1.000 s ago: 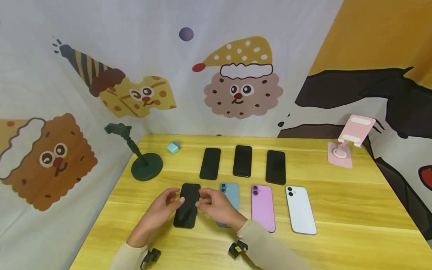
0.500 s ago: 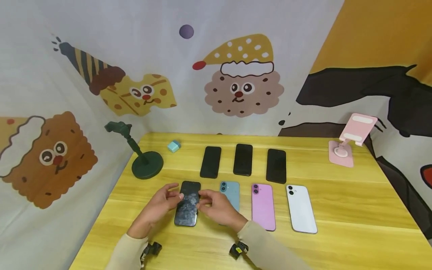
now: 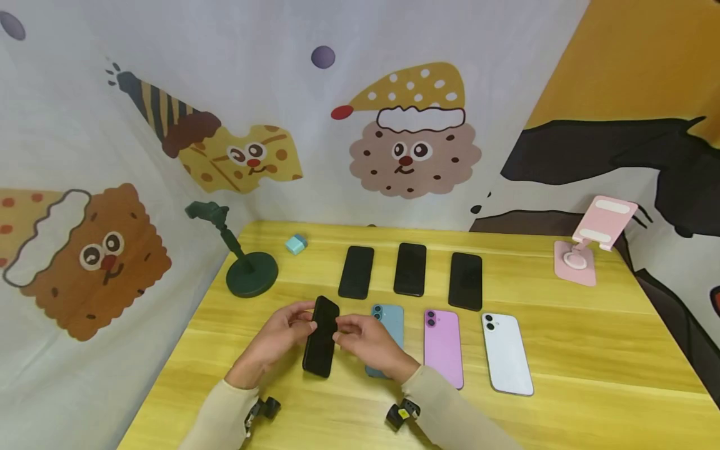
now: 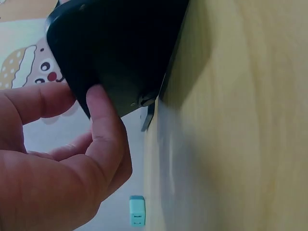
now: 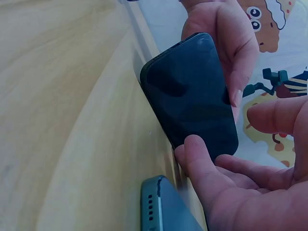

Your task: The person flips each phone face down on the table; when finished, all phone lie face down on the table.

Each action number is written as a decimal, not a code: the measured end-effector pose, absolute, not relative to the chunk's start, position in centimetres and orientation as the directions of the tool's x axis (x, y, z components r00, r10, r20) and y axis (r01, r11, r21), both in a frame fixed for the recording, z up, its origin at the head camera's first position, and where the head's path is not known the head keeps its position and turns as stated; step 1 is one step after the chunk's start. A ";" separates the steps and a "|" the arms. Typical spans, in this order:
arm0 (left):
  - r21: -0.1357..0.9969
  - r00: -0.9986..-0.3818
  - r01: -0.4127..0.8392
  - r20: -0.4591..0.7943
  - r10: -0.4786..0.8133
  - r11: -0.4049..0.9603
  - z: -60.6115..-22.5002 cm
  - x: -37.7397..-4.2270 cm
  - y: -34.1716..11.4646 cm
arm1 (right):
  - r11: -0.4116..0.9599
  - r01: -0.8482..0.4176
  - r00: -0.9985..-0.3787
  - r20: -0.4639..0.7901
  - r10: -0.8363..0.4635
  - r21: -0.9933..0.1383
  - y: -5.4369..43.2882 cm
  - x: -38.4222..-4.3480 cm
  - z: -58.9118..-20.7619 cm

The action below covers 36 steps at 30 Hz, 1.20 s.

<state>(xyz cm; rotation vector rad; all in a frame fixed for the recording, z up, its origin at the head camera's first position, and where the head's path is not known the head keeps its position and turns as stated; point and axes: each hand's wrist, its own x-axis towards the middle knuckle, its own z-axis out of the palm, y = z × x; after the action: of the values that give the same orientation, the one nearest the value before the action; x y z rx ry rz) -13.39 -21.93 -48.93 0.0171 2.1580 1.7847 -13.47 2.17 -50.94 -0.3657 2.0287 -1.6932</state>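
A black smartphone (image 3: 321,337) is tilted on its long side, its left edge raised and its dark screen facing right. My left hand (image 3: 281,331) pinches that raised edge between thumb and fingers; fingers (image 4: 103,115) lie against its dark back in the left wrist view. My right hand (image 3: 368,344) holds the opposite edge by its fingertips. In the right wrist view the thumb (image 5: 195,149) overlaps the screen's lower corner, while another finger (image 5: 269,115) stands apart. Beneath my right hand, a blue smartphone (image 3: 392,325) lies back up, partly hidden.
A pink phone (image 3: 443,350) and a white phone (image 3: 508,355) lie right of the blue one. Three black phones, the middle one (image 3: 410,269) among them, form the back row. A green stand (image 3: 252,275), a teal block (image 3: 295,244) and a pink stand (image 3: 575,261) stand behind.
The black phone lay flat on the table a second ago; now its left edge is up and its screen has turned rightward. Both hands have stayed at its sides.
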 end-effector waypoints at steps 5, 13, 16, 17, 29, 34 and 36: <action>0.955 -0.916 -0.234 -0.280 0.286 0.185 -49.0 -13.3 -21.8 | 0.147 0.151 -0.848 -0.204 -0.489 -0.978 2.0 -13.5 -50.7; 0.965 -0.861 -0.229 -0.262 0.436 0.128 -49.7 -13.1 -21.3 | 0.054 0.210 -0.837 -0.208 -0.506 -0.976 2.3 -13.9 -50.6; 0.963 -0.837 -0.236 -0.270 0.475 0.132 -49.7 -12.8 -20.9 | 0.041 0.218 -0.834 -0.208 -0.511 -0.975 2.5 -14.0 -50.6; 0.962 -0.831 -0.240 -0.273 0.484 0.132 -49.6 -12.7 -20.7 | 0.038 0.218 -0.834 -0.207 -0.512 -0.975 2.5 -14.0 -50.5; 0.959 -0.816 -0.249 -0.282 0.505 0.134 -49.2 -12.3 -19.7 | -0.054 0.265 -0.842 -0.203 -0.500 -0.963 2.9 -14.0 -50.6; 0.962 -0.816 -0.227 -0.272 0.510 0.150 -49.2 -12.0 -19.3 | -0.046 0.271 -0.848 -0.216 -0.484 -0.962 3.2 -14.2 -50.6; 0.962 -0.819 -0.226 -0.274 0.504 0.156 -49.2 -12.0 -19.2 | -0.038 0.270 -0.853 -0.220 -0.473 -0.962 3.3 -14.2 -50.6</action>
<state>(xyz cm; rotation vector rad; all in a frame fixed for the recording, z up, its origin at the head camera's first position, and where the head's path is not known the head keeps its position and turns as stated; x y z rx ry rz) -11.97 -19.23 -49.17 0.2639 1.8869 1.7173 -14.25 3.27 -50.59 -0.2145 1.7427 -1.9406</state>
